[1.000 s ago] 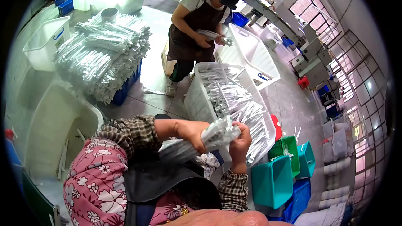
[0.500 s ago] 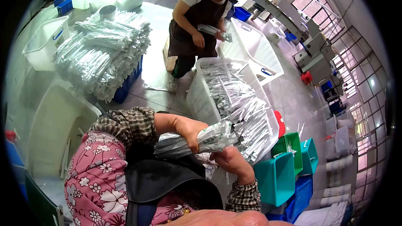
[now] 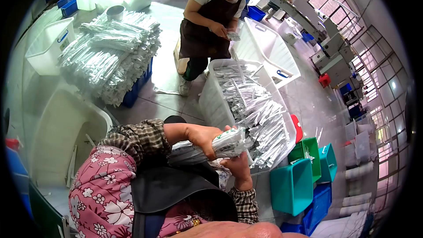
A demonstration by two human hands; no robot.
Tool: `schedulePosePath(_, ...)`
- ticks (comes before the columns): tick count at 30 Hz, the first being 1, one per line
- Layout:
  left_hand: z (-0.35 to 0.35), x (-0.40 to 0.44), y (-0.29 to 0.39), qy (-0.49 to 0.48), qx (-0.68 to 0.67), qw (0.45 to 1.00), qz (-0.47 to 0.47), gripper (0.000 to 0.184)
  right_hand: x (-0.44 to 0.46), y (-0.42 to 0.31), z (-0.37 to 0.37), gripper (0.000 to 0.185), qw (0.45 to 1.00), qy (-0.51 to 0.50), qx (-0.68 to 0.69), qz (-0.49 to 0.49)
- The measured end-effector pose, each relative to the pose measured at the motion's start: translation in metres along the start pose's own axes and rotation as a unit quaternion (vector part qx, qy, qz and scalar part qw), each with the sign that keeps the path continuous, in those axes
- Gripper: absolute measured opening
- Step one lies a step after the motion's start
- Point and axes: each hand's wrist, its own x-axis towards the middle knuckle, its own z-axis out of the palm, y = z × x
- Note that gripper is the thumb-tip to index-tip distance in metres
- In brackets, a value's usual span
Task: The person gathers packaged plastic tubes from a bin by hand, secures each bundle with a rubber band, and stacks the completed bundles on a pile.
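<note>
A bundle of thin, clear-wrapped white sticks (image 3: 231,142) lies across in front of my body, with some green print on the wrapping. My left hand (image 3: 203,140) is wrapped over its middle from above. Below its right end, my right hand (image 3: 238,165) grips the bundle's lower edge, its fingers partly hidden behind it. Just beyond the bundle stands a translucent white bin (image 3: 216,99) heaped with loose wrapped sticks (image 3: 260,112) of the same look. A black apron (image 3: 176,185) covers my lap.
A tall stack of wrapped sticks (image 3: 110,53) rises from a blue crate at left, a metal cup (image 3: 115,13) on top. A co-worker (image 3: 209,26) stands behind the bin, holding a small bundle. Green and teal bins (image 3: 291,187) stand at right; a large white tub (image 3: 53,128) at left.
My right hand has risen slightly and turned more upright against the bundle's end. The co-worker's two hands have come together at their bundle.
</note>
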Motion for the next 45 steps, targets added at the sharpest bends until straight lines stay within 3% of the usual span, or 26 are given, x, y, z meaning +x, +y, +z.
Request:
schedulePosePath(1, 0.003, -0.001, -0.008, 0.002, 0.005, 1.000, -0.008, 0.044, -0.002, 0.004, 0.001, 0.110, 1.000, 0.014, 0.005, -0.018)
schedulePosePath(5, 0.006, 0.001, -0.024, 0.009, 0.025, 1.000, -0.010, 0.040, 0.011, -0.036, -0.007, 0.095, 0.955, -0.002, -0.265, -0.133)
schedulePosePath(6, 0.005, 0.003, -0.026, 0.004, 0.036, 0.999, -0.007, 0.040, 0.019, -0.058, -0.004, 0.081, 0.871, -0.046, -0.439, -0.213)
schedulePosePath(9, 0.012, 0.005, -0.030, 0.037, 0.057, 0.997, 0.023, 0.029, 0.032, -0.080, 0.007, 0.067, 0.771, -0.184, -0.585, -0.169)
schedulePosePath(10, 0.014, 0.004, -0.036, 0.063, 0.069, 0.995, 0.038, 0.027, 0.038, -0.089, 0.024, 0.048, 0.739, -0.233, -0.619, -0.127)
schedulePosePath(13, 0.011, 0.005, -0.058, 0.095, 0.069, 0.992, 0.049, 0.022, 0.049, -0.082, 0.047, 0.031, 0.627, -0.296, -0.718, -0.057)
schedulePosePath(14, 0.007, 0.005, -0.067, 0.100, 0.058, 0.993, 0.038, 0.024, 0.049, -0.080, 0.046, 0.019, 0.637, -0.290, -0.710, -0.076)
schedulePosePath(17, 0.004, 0.001, -0.054, 0.165, 0.015, 0.985, 0.057, 0.031, 0.050, -0.075, 0.036, 0.017, 0.604, -0.243, -0.732, -0.198)
schedulePosePath(21, -0.002, -0.003, -0.022, 0.186, 0.047, 0.981, 0.022, 0.043, 0.068, -0.103, 0.016, 0.039, 0.734, -0.079, -0.626, -0.252)
schedulePosePath(22, -0.004, 0.000, -0.021, 0.192, 0.061, 0.979, 0.038, 0.047, 0.077, -0.090, -0.004, 0.042, 0.794, -0.073, -0.551, -0.245)
schedulePosePath(25, -0.008, 0.000, -0.018, 0.213, 0.097, 0.971, -0.053, 0.059, 0.082, -0.041, -0.023, 0.031, 0.920, -0.044, -0.339, -0.189)
schedulePosePath(26, 0.000, -0.005, -0.007, 0.237, 0.140, 0.961, -0.023, 0.061, 0.077, -0.047, -0.019, 0.020, 0.936, 0.003, -0.295, -0.191)
schedulePosePath(29, 0.004, -0.013, 0.011, 0.236, 0.195, 0.947, -0.099, 0.080, 0.092, -0.048, -0.039, 0.014, 0.948, 0.052, -0.270, -0.158)
schedulePosePath(32, 0.009, -0.013, 0.006, 0.260, 0.231, 0.934, -0.083, 0.086, 0.106, -0.035, -0.067, 0.009, 0.952, 0.096, -0.259, -0.133)
schedulePosePath(36, 0.008, -0.007, 0.032, 0.259, 0.254, 0.923, -0.126, 0.083, 0.122, -0.044, -0.079, 0.007, 0.940, 0.125, -0.288, -0.129)
schedulePosePath(39, 0.006, -0.005, 0.040, 0.276, 0.346, 0.888, -0.127, 0.078, 0.127, -0.052, -0.075, 0.008, 0.941, 0.126, -0.298, -0.096)
schedulePosePath(42, -0.004, 0.003, 0.037, 0.340, 0.432, 0.835, 0.004, 0.069, 0.130, -0.051, -0.063, 0.009, 0.937, 0.112, -0.308, -0.124)
schedulePosePath(45, -0.007, 0.005, 0.050, 0.395, 0.481, 0.780, 0.068, 0.065, 0.132, -0.070, -0.043, 0.010, 0.927, 0.094, -0.336, -0.135)
